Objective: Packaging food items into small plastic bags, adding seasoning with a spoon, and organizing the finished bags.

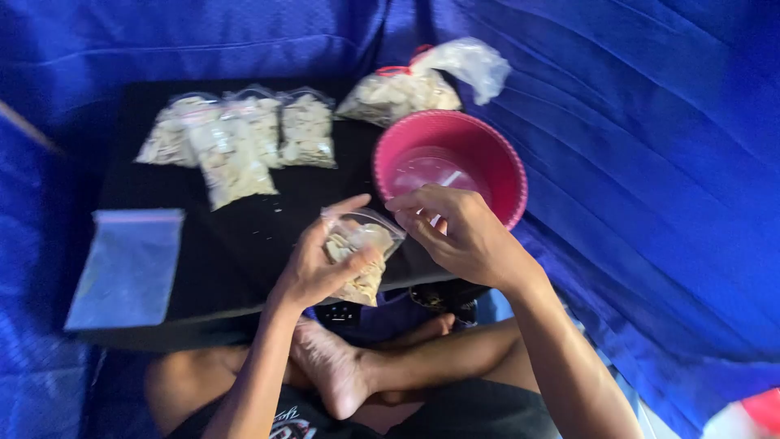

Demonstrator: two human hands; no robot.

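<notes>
A small clear bag of pale chips (360,254) is held in the closed grip of the left hand (318,264), above the near edge of the black desk (236,244). Its open top, at the right, is pinched by the right hand (459,236), just near of the pink basin (496,154).

Small bag (360,254), gripped in left hand (318,264) fingers: thin clear plastic film, glossy, crinkled; contents pale, matt, irregular pieces. Right hand (463,236) fingertips pinch the film at its top edge. Bowl (496,146), just beyond right fingers: pink plastic, ribbed rim, smooth semi-gloss inside. Board (244,236) under both hands: black, matt. Filled bags (236,142) beyond left fingers: same glossy clear film. Backdrop (650,162): blue woven sheet, creased, slight sheen.
</notes>
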